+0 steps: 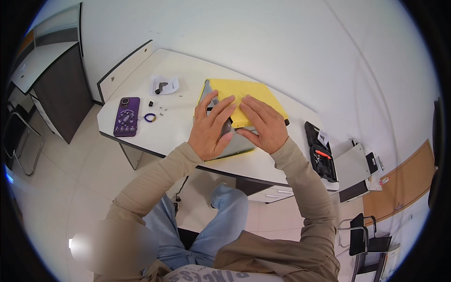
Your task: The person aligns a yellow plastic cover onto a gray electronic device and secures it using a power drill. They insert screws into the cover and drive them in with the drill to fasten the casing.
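Note:
A box-shaped case (263,91) with a bright yellow top and grey sides sits tilted on the white desk. My left hand (209,127) lies over its left part, fingers spread and touching the case, thumb lower down near the grey side. Between that thumb and the fingers a dark grey, shiny part shows, mostly covered, so its kind is unclear. Across the yellow top rests my right hand (267,123), its fingers stretched out flat and its thumb at the near edge, close to the left thumb. Both hands partly hide the case's near left corner.
On the white desk (176,124) lie a purple phone (127,117), a small blue-and-yellow ring (150,118), a little black piece (151,104), several tiny metal bits and a printed sheet (164,85) with a black part. An opened black tool case (323,157) lies at right.

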Action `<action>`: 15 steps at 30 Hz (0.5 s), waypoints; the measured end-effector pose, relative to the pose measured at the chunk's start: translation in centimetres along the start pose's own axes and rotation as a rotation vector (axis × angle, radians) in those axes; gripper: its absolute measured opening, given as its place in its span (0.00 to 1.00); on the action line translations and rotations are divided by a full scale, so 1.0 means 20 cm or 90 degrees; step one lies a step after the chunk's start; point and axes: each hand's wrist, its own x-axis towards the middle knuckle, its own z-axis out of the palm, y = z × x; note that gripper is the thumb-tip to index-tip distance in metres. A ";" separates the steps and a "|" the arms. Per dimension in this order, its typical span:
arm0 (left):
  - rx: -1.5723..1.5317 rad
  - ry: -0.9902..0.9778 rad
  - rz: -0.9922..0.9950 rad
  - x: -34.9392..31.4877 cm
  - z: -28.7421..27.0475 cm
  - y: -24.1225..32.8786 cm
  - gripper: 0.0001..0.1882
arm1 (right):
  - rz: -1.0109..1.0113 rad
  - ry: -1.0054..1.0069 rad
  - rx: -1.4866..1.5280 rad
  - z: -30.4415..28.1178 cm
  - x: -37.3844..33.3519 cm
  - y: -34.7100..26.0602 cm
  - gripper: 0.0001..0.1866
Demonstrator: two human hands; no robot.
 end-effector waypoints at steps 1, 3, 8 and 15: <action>0.003 0.003 0.004 0.00 0.00 -0.01 0.27 | -0.010 0.004 -0.007 0.00 0.00 0.01 0.31; 0.005 0.004 0.008 -0.01 0.00 -0.01 0.27 | -0.022 0.011 -0.020 0.01 -0.01 0.01 0.29; 0.009 0.016 0.008 -0.01 0.01 -0.02 0.27 | -0.038 0.035 -0.044 0.05 -0.02 0.01 0.28; 0.036 0.004 0.031 -0.02 0.00 -0.02 0.28 | -0.030 0.074 -0.040 0.09 -0.05 0.02 0.28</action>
